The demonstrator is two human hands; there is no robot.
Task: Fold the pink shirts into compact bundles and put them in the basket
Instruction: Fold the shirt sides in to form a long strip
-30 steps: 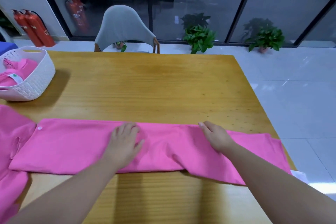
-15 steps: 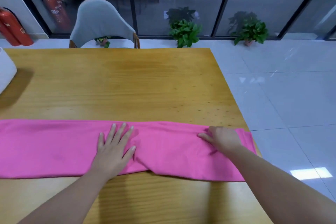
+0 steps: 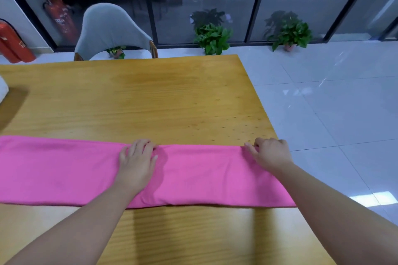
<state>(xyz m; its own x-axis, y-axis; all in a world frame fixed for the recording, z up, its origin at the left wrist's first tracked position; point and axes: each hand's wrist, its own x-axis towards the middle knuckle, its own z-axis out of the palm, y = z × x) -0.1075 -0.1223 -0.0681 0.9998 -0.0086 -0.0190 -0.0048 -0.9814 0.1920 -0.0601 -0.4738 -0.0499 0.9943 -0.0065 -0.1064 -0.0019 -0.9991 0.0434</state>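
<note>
Right hand (image 3: 270, 154) fingers curl over the far corner of the pink shirt (image 3: 200, 176) at three o'clock, seemingly gripping it for folding. Left hand (image 3: 137, 162) fingers rest, slightly bent, at centre, pinning it to the table (image 3: 150, 97). Basket's (image 3: 3, 91) edge at nine o'clock.

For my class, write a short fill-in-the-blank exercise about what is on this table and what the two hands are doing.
1. The folded shirt on the wooden table is coloured ____.
2. The left hand lies ____ on the shirt.
3. The right hand pinches the shirt's far ____ corner.
4. Behind the table stands a grey ____.

Missing words: pink; flat; right; chair
</note>
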